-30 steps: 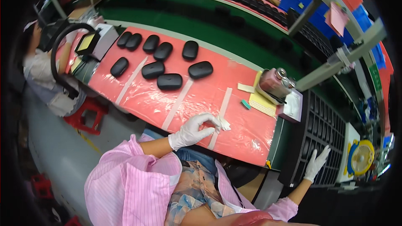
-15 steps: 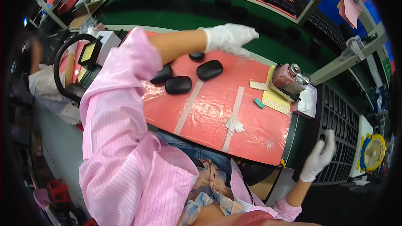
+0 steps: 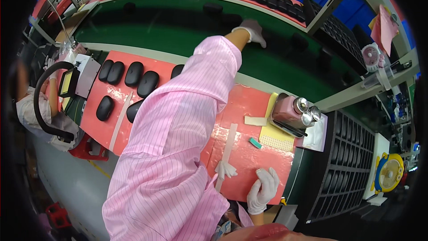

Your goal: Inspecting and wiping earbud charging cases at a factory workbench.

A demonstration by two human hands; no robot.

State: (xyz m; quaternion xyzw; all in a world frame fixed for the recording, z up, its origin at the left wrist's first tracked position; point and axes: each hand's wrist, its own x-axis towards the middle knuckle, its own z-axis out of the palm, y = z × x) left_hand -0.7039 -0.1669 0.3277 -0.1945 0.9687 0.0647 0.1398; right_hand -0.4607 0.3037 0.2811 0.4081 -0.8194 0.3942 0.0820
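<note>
My left hand [image 3: 253, 31], in a white glove, stretches out over the green conveyor belt [image 3: 178, 31]. Its fingers are blurred and partly hidden, so any hold is unclear. A dark rounded case [image 3: 232, 19] lies on the belt just beside it. My right hand [image 3: 263, 191], also gloved, hovers at the near right of the pink mat [image 3: 240, 151], fingers loosely curved, thumb apart and nothing in it. Several black rounded cases [image 3: 134, 74] lie at the mat's left, one partly hidden by my sleeve. Near my right hand are white strips [image 3: 226, 169] and a small green block [image 3: 255, 143].
Metal-topped bottles [image 3: 301, 105] stand in a tray at the mat's right, on a yellow sheet [image 3: 276, 136]. Beyond are a black compartment tray [image 3: 345, 165] and a yellow-and-blue fan [image 3: 388, 173]. A black ring lamp [image 3: 38, 93] stands left. Across the belt a person works beside rows of cases.
My left hand has moved farther out, from the mat's far edge to over the belt. My right hand has come in from the right side to the mat. The view has shifted, showing more cases.
</note>
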